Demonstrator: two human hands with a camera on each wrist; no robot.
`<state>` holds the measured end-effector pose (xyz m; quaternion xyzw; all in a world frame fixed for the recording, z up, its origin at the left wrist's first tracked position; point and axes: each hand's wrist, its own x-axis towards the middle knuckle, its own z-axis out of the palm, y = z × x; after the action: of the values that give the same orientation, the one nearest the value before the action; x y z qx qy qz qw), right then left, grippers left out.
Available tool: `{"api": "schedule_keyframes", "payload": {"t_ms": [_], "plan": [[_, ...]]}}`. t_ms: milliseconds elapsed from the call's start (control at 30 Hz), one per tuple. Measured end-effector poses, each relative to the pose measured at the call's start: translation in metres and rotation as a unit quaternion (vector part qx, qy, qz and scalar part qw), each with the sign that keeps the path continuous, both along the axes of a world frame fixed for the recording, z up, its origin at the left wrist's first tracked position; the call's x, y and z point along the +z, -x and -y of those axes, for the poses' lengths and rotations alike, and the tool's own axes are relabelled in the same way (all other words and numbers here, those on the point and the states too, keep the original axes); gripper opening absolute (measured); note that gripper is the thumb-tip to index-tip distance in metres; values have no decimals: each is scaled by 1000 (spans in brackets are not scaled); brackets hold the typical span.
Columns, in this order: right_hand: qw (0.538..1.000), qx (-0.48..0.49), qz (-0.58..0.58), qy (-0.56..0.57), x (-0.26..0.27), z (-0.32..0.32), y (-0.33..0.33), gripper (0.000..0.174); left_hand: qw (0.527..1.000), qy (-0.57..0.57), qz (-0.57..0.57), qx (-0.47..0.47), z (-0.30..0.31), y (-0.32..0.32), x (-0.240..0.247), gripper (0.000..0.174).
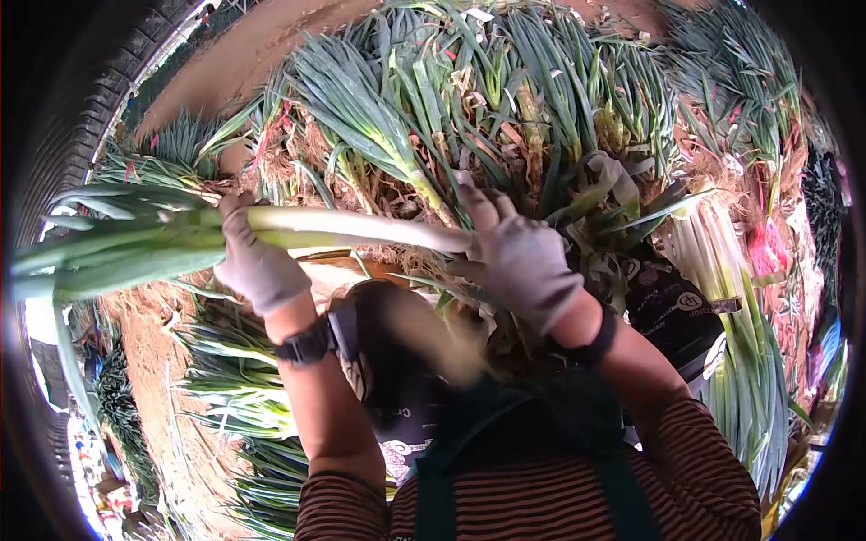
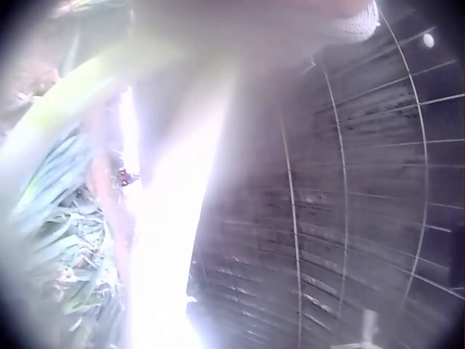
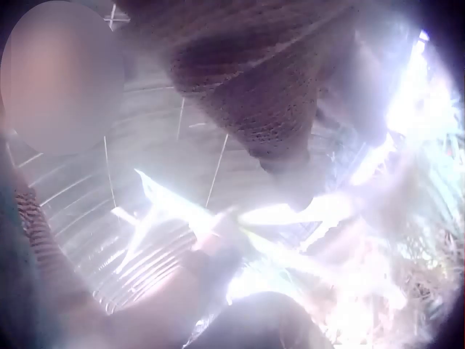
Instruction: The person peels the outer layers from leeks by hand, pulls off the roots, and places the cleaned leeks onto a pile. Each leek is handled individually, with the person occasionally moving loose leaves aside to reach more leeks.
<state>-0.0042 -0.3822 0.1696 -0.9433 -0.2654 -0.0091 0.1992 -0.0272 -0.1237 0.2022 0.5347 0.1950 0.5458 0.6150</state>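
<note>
A long green onion (image 1: 352,225) lies nearly level across the head view, its leaves to the left and its white end to the right. My gloved left hand (image 1: 260,261) grips it where green turns to white. At the white end, my gloved right hand (image 1: 525,263) has its fingers spread, the stalk's tip between thumb and index finger. Blurred stalk (image 2: 65,94) and a bit of glove (image 2: 357,25) show in the left wrist view. In the right wrist view, the right glove (image 3: 254,94) hangs above the other hand (image 3: 207,262) and the glaring stalk.
Piled green onions (image 1: 361,108) with roots and dry leaves lie ahead. A bundle of thick white stalks (image 1: 722,252) is at right, more onions (image 1: 239,370) at lower left. Dark printed bags (image 1: 672,307) lie near my lap. Bare soil (image 1: 149,370) shows at left.
</note>
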Motion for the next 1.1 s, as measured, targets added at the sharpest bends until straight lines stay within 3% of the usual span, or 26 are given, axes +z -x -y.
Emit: {"api": "schedule_keyframes", "payload": {"t_ms": [67, 133, 167, 233, 267, 400, 500, 633, 767, 867, 1100], "plan": [[997, 56, 20, -55, -32, -10, -8, 54, 999, 17, 20, -30, 3, 22, 12, 33], [990, 121, -23, -75, -38, -15, -8, 45, 986, -3, 42, -163, 0, 44, 20, 53], [982, 145, -37, -119, -36, -14, -6, 41, 978, -21, 54, -200, -7, 51, 18, 54], [956, 179, -201, -119, -28, -12, -6, 44, 956, -60, 59, -281, -17, 66, 14, 55], [933, 193, -281, -117, -28, -11, -7, 46, 957, -85, 41, -274, -27, 71, 6, 54], [977, 183, -87, -63, -42, -8, 5, 46, 988, -64, -35, -138, -8, 87, -7, 46], [984, 140, -53, -92, -26, -10, 14, 44, 990, -69, -68, -103, 0, 97, -15, 48], [960, 181, -49, -210, -18, -25, 25, 32, 987, -86, -89, -100, 8, 108, -17, 51], [957, 170, -16, -234, -13, -40, 35, 26, 991, -84, -58, -87, 16, 115, -17, 58], [956, 197, 12, -216, -17, -44, 36, 23, 986, -116, -41, -108, 17, 123, -16, 59], [970, 211, 114, -26, -5, -48, 52, 21, 988, -104, -29, -113, 29, 126, -7, 55]]}}
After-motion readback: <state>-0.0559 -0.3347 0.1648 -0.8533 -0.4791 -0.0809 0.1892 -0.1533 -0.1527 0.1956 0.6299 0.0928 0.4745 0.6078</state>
